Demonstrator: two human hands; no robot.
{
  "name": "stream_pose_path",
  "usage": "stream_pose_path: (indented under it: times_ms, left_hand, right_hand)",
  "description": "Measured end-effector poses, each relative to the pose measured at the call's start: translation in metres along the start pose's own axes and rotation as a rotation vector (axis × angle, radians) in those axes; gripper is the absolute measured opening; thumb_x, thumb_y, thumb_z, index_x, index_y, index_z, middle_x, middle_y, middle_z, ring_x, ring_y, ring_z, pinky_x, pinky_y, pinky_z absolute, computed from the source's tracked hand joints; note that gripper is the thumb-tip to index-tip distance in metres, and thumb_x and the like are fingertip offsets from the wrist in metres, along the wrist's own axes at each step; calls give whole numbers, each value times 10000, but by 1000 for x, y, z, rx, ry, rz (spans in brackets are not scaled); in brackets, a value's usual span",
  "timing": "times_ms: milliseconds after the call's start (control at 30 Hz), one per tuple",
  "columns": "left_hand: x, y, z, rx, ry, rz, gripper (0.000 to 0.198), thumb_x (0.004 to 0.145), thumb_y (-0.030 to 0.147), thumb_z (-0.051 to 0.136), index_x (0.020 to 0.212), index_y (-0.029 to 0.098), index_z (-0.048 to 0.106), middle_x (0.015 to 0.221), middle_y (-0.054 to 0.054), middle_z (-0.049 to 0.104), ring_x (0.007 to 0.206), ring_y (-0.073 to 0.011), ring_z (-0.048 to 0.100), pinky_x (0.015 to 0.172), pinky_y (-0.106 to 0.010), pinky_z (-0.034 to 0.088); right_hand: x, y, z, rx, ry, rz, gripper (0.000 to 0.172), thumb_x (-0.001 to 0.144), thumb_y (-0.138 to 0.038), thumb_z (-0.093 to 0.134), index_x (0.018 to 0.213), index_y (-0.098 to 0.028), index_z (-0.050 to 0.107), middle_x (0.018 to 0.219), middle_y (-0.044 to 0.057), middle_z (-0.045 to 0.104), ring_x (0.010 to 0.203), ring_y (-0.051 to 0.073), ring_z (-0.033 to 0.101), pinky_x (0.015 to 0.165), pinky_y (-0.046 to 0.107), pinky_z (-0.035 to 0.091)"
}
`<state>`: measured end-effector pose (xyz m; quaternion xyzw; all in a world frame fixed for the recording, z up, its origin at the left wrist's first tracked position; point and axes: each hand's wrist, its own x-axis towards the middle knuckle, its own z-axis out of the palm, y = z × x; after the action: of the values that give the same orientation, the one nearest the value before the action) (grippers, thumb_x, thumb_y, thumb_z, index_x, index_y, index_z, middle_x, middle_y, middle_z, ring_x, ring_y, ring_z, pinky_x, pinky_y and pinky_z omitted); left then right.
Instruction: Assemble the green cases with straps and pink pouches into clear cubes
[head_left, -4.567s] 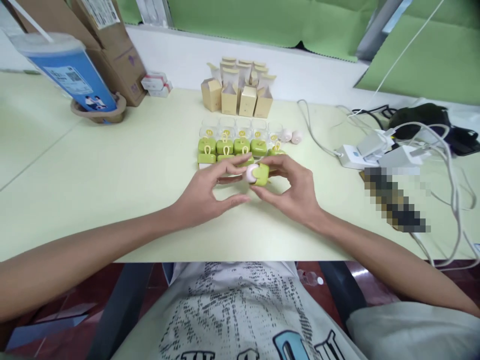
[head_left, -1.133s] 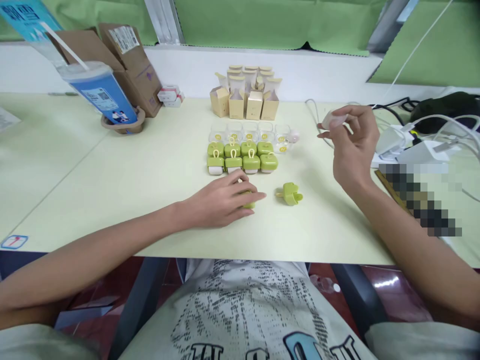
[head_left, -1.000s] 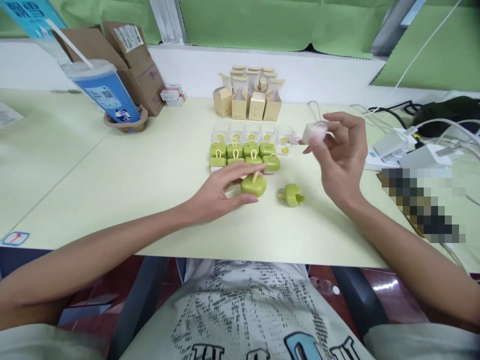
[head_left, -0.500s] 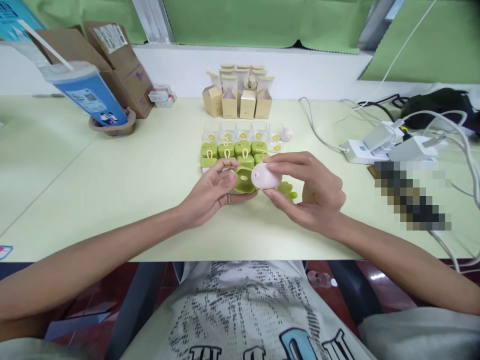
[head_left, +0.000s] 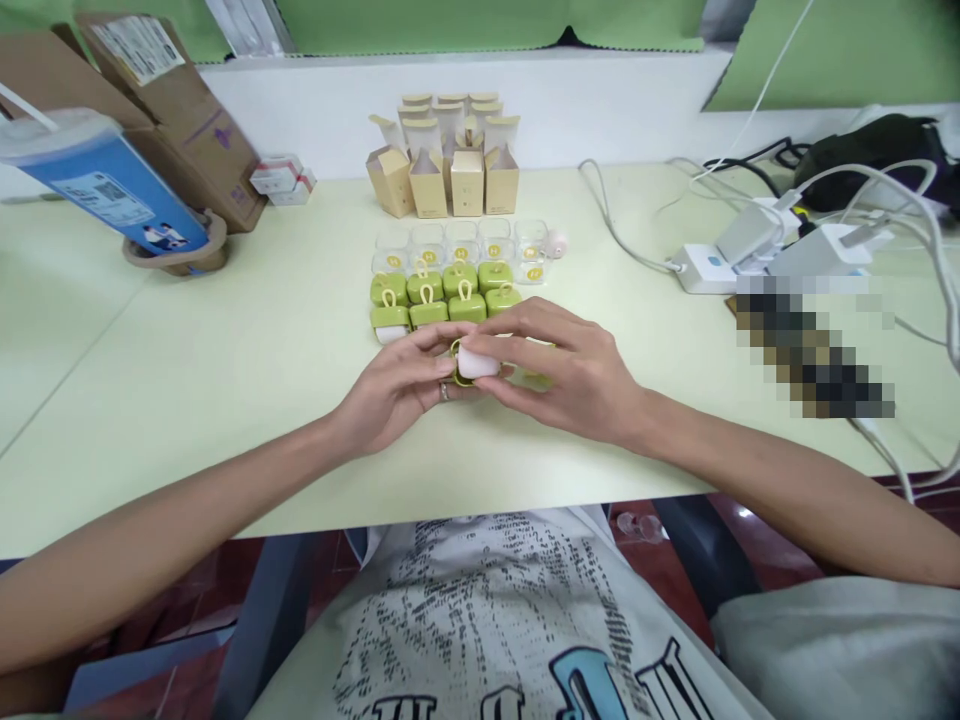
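Low over the table, my left hand (head_left: 397, 388) grips a small olive-green cover (head_left: 458, 379), mostly hidden by fingers. My right hand (head_left: 574, 372) has its fingertips on a smooth pale pink rounded piece (head_left: 481, 366), which sits at the cover's opening, partly inside it. How deep it goes cannot be seen. Just beyond the hands stand rows of green cases with cream loops (head_left: 465, 302); one at the near left shows a white lower part (head_left: 391, 334). Another green piece (head_left: 537, 380) lies partly hidden behind my right fingers.
Behind the green cases are clear cups with yellow stickers (head_left: 461, 245) and a small pink piece (head_left: 556, 244). Open tan cartons (head_left: 466, 185) stand by the wall. A blue drink cup (head_left: 142, 200) and cardboard box (head_left: 202, 130) are left; a power strip with cables (head_left: 705, 270) is right.
My right hand has moved left and brought the pink piece from beside the green cover into its opening. The whole view has shifted slightly.
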<state>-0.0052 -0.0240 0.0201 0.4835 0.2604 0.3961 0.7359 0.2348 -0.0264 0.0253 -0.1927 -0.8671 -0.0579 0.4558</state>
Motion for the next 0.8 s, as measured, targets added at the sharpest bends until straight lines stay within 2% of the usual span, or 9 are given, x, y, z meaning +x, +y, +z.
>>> stream_pose_path:
  times_ms: [100, 233, 467, 633, 800]
  left_hand:
    - [0, 2, 1, 30, 46, 8, 364, 889, 214, 864, 1251, 184, 842, 1234, -114, 833, 1045, -240, 816, 914, -340, 704]
    - [-2, 3, 2, 50, 40, -9, 410, 847, 211, 875, 1256, 187, 853, 1243, -122, 840, 1064, -264, 813, 922, -382, 707]
    - [-3, 2, 3, 39, 54, -12, 379, 820, 201, 886, 1198, 183, 873, 1163, -127, 857, 1066, -281, 813, 917, -386, 697]
    - [-2, 1, 3, 47, 73, -12, 427, 796, 170, 889, 1223, 187, 875, 1145, -105, 862, 983, -223, 797, 847, -301, 668]
    - [-2, -2, 3, 62, 96, 0, 418, 805, 167, 895, 1221, 194, 874, 1200, -111, 852, 1043, -248, 797, 961, -392, 689]
  right_hand:
    - [-1, 2, 2, 0, -2, -27, 290, 1059, -215, 752, 1349, -231, 743, 1205, 94, 828, 1103, 233, 777, 913, 437, 708]
    - [-1, 2, 3, 40, 35, -43, 304, 1063, -197, 748, 1366, -208, 738, 1284, 117, 833, 1148, 234, 784, 956, 448, 706]
    - [0, 5, 5, 80, 71, -69, 320, 1039, -218, 791, 1355, -187, 752, 1197, 105, 852, 1089, 230, 791, 928, 429, 711]
    - [-4, 7, 6, 36, 34, -91, 283, 1039, -238, 783, 1315, -177, 762, 1214, 103, 850, 1104, 237, 791, 927, 419, 715]
    - [-7, 3, 3, -45, -53, -28, 259, 1055, -217, 724, 1312, -203, 752, 1214, 98, 834, 1112, 247, 768, 894, 423, 705]
